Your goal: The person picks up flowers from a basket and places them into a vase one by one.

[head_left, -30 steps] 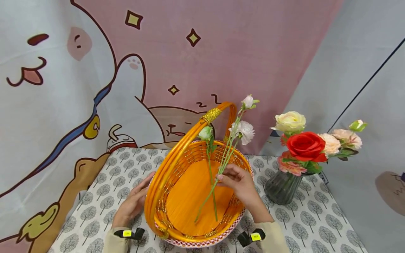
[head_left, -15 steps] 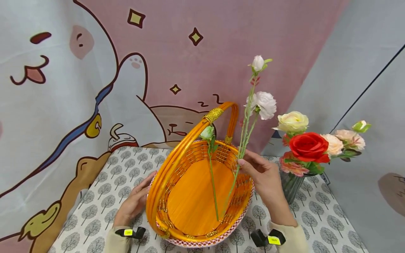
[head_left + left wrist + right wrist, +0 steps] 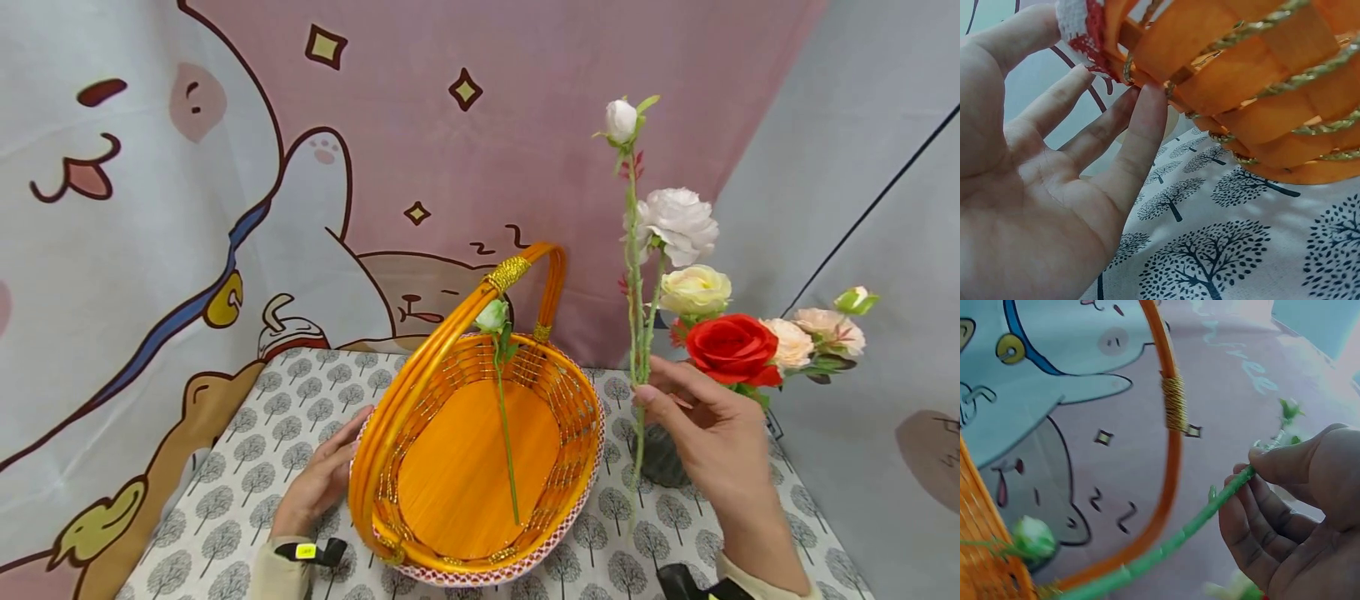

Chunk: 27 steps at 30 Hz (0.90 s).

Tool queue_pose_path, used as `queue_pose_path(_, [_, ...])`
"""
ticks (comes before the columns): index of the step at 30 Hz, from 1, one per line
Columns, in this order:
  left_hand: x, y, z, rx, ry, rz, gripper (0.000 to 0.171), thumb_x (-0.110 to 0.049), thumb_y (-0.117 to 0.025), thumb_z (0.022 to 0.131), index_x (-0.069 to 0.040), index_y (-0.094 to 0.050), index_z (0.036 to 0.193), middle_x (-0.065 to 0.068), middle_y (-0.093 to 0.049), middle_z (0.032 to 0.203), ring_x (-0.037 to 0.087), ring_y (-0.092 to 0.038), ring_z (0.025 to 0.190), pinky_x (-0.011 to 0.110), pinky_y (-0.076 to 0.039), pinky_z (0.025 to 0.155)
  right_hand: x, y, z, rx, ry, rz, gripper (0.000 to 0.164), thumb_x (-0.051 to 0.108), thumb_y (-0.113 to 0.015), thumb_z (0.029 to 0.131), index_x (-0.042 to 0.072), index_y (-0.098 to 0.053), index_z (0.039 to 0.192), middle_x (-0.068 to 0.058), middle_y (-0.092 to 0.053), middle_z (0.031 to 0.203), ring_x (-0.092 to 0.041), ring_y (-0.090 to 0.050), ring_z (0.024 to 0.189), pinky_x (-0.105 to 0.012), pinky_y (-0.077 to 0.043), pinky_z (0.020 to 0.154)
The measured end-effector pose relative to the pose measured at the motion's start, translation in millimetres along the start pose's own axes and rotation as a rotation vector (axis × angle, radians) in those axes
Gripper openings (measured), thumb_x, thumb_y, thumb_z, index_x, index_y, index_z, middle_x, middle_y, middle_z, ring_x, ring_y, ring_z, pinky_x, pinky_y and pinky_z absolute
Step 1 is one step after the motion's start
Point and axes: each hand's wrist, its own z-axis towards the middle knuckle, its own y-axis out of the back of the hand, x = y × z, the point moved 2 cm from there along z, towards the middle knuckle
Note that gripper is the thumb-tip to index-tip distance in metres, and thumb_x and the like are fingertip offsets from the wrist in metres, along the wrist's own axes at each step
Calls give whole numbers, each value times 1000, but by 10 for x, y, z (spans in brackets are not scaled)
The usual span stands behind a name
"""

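Observation:
My right hand [image 3: 720, 446] pinches the green stem of a white artificial flower [image 3: 678, 225], held upright to the right of the basket. The same stem carries a white bud [image 3: 621, 122] on top; in the right wrist view the green stem [image 3: 1172, 544] runs between thumb and fingers. My left hand [image 3: 1054, 169] touches the side of the orange woven basket [image 3: 1260, 81], its fingers loosely extended at the red-and-white rim trim. Inside the basket [image 3: 590, 467] one stem with a pale green bud [image 3: 491, 317] leans on the far rim.
A grey glass vase [image 3: 663, 457] stands on the right, partly behind my right hand. It holds a red rose [image 3: 731, 350], a cream rose [image 3: 696, 290] and several pink blooms. The basket's tall handle [image 3: 420, 367] arches over it. Tree-print cloth [image 3: 232, 500] covers the table; a cartoon curtain hangs behind.
My right hand has lifted the white flower up out of the basket and carried it right, in front of the vase. My left hand stays at the basket's side.

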Motion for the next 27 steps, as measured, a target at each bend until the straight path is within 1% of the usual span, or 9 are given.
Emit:
queue_pose_path(3, [4,-2,10,-4,-5,-2,59,-4,-30,110,-12,-10,165,-16,-34,163,10,-52,140,32,-49,113,33,155,3,-23,13,-20,38,-10,-73,88,-5,-70,125,7,-78,92,-7,-72,77,-13,-58,72])
queue_pose_path(5, [8,-3,15,-7,-8,-6,59,-4,-30,110,-13,-12,165,-15,-32,165,9,-51,141,31,-48,114,49,257,6,-20,35,22,38,-13,-71,87,-9,-68,125,3,-79,94,-8,-74,80,-13,-59,76])
queue_pose_path(8, [10,-8,19,-7,-16,-11,59,-3,-29,110,-13,-14,166,-14,-29,167,8,-50,141,29,-47,114,82,405,19,-63,51,64,36,-18,-69,86,-14,-67,121,-2,-79,97,-10,-76,83,-13,-59,78])
queue_pose_path(15, [1,-11,16,-1,-18,-17,59,-3,-31,110,-13,-14,166,-19,-33,162,7,-50,140,28,-47,114,154,715,78,-254,14,-277,36,-14,-71,87,-5,-72,121,5,-74,103,-6,-69,87,-5,-55,82])
queue_pose_path(18, [-6,-20,15,1,-10,-22,59,-4,-32,110,-13,-14,166,-19,-35,161,7,-51,140,29,-48,114,116,855,155,-287,15,-86,35,-18,-67,87,-11,-69,121,-1,-74,110,-9,-70,90,-6,-56,79])
queue_pose_path(21, [-13,-30,14,4,-6,-19,60,-5,-32,110,-13,-12,166,-19,-36,160,8,-51,140,30,-48,113,90,974,269,-318,52,111,33,-20,-64,88,-17,-66,121,-5,-74,105,-10,-71,88,-7,-56,75])
queue_pose_path(22, [-15,-31,14,4,-5,-20,60,-5,-32,110,-13,-12,166,-19,-37,160,8,-52,140,30,-48,113,91,1004,311,-328,65,139,33,-20,-63,89,-17,-66,121,-5,-74,104,-10,-71,89,-7,-56,75])
queue_pose_path(24, [-17,-30,9,5,-4,-18,60,-5,-32,110,-14,-13,166,-20,-37,160,8,-52,139,31,-48,113,108,1049,393,-361,82,123,32,-17,-63,90,-14,-68,121,-2,-75,100,-8,-71,86,-6,-55,75])
queue_pose_path(27, [-14,-20,4,13,-12,-10,59,-4,-30,110,-15,-13,166,-20,-38,160,8,-52,140,31,-48,113,156,1086,494,-406,66,-22,32,-9,-64,94,-6,-69,126,6,-73,100,-4,-70,87,-3,-53,77])
